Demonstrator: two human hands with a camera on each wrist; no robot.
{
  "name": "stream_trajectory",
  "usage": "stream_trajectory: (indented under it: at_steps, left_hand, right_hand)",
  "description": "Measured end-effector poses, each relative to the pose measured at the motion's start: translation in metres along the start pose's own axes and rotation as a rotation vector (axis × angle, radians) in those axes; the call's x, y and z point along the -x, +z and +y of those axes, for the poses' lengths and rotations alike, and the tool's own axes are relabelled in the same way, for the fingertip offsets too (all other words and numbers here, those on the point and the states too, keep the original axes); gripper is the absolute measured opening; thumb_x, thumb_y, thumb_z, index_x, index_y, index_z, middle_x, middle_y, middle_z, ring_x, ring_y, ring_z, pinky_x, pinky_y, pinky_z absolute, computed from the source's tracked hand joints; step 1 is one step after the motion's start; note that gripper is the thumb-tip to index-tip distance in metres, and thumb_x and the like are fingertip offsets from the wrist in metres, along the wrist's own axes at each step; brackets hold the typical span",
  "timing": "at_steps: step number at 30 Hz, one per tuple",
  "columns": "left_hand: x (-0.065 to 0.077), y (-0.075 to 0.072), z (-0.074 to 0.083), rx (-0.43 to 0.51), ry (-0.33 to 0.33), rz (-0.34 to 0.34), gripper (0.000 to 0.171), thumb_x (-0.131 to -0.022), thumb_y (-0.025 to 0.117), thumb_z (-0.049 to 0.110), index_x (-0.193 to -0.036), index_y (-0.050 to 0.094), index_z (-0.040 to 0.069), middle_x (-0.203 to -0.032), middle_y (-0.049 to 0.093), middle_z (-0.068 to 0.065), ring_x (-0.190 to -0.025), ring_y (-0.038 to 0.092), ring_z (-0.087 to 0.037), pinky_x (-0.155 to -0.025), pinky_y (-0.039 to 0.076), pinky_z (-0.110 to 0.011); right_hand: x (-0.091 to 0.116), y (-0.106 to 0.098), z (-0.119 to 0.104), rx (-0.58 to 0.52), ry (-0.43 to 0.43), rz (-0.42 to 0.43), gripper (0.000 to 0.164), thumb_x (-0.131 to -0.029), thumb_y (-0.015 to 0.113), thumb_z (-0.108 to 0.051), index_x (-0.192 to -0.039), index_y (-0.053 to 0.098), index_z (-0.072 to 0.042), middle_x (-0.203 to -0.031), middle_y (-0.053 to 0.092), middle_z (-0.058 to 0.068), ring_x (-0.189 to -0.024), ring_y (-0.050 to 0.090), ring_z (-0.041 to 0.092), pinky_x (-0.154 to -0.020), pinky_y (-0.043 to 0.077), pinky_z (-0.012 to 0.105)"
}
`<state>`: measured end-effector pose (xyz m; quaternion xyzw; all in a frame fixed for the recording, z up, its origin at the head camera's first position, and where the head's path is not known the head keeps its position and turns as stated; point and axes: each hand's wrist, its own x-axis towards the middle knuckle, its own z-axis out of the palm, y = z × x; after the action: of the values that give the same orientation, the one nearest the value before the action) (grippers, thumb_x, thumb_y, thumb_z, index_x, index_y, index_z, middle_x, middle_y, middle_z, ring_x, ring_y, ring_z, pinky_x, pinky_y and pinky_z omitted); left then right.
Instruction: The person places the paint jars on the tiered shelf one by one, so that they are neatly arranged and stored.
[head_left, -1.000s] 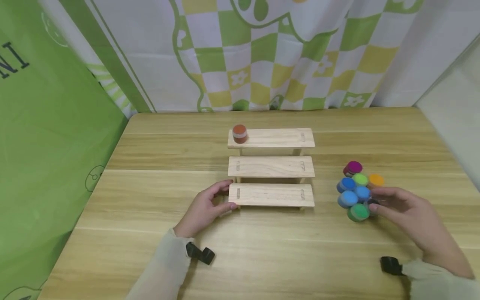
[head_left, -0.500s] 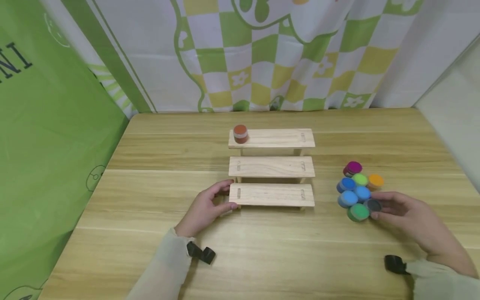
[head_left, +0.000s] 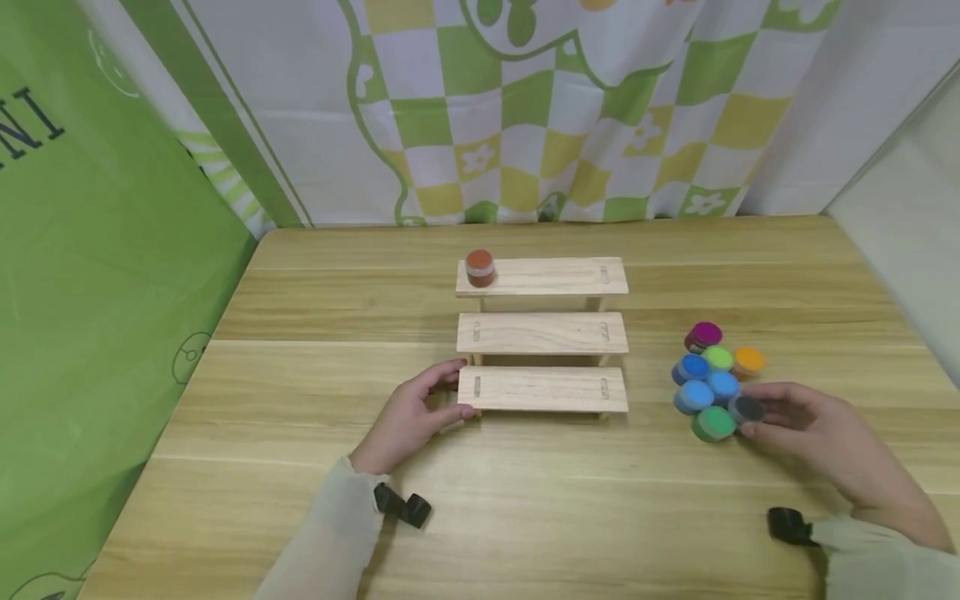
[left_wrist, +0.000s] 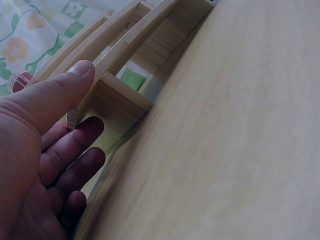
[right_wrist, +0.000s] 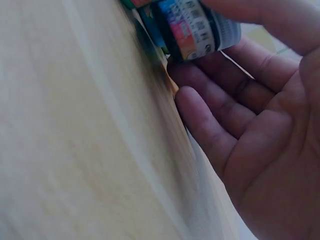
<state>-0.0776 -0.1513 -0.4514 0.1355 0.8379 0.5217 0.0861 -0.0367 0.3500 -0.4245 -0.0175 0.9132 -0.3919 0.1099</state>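
A three-tier wooden stand [head_left: 542,388] stands mid-table, with a reddish-brown paint jar [head_left: 480,268] at the left end of its top tier. My left hand [head_left: 408,421] holds the left end of the lowest tier; in the left wrist view the thumb [left_wrist: 60,92] lies along the shelf edge and the fingers are below it. At the right, my right hand [head_left: 817,433] pinches a small black-lidded paint jar [head_left: 747,409] between thumb and fingers. A printed label [right_wrist: 192,30] shows on that jar in the right wrist view. It sits right beside a green-lidded jar [head_left: 713,424].
Several more paint jars cluster by the right hand: blue ones [head_left: 693,397], a light green [head_left: 717,359], an orange [head_left: 748,362] and a magenta [head_left: 703,336]. A patterned curtain [head_left: 525,125] hangs behind the wooden table [head_left: 570,508].
My right hand's fingers have shifted slightly around the black-lidded jar, so its lid shows more fully than a second ago. The left hand and the stand stay in place.
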Motion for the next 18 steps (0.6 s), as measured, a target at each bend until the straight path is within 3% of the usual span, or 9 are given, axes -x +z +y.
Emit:
stream_trajectory:
  at_steps: [5,11,18]
  left_hand:
    - [-0.0002,-0.0005,-0.0012,-0.009,0.003,0.001,0.065,-0.085,0.082,0.031,-0.143,0.055,0.017,-0.126,0.066,0.003,-0.124,0.056,-0.019,-0.11,0.038,-0.048]
    - [-0.0011,-0.0006,-0.0023,-0.016,-0.007,-0.004,0.067,-0.085,0.081,0.035,-0.144,0.055,0.017,-0.126,0.065,0.004,-0.125,0.055,-0.017,-0.111,0.037,-0.047]
    - [-0.0008,-0.0008,-0.0007,-0.016,-0.021,-0.006,0.067,-0.085,0.081,0.035,-0.144,0.054,0.017,-0.126,0.065,0.003,-0.126,0.054,-0.017,-0.112,0.036,-0.047]
  right_hand:
    - [0.0015,-0.0005,-0.0007,-0.044,-0.023,0.041,0.048,-0.092,0.076,-0.03,-0.132,0.059,-0.009,-0.121,0.058,-0.025,-0.097,0.061,-0.008,-0.075,0.05,0.012]
    - [0.0031,-0.0016,-0.0005,-0.019,-0.006,0.092,0.052,-0.091,0.077,-0.032,-0.132,0.059,-0.007,-0.115,0.056,-0.029,-0.096,0.056,-0.015,-0.075,0.047,0.007]
    - [0.0071,-0.0005,-0.0054,-0.088,-0.045,0.178,0.047,-0.09,0.078,-0.02,-0.131,0.06,-0.005,-0.114,0.058,-0.029,-0.095,0.059,-0.011,-0.074,0.05,0.01]
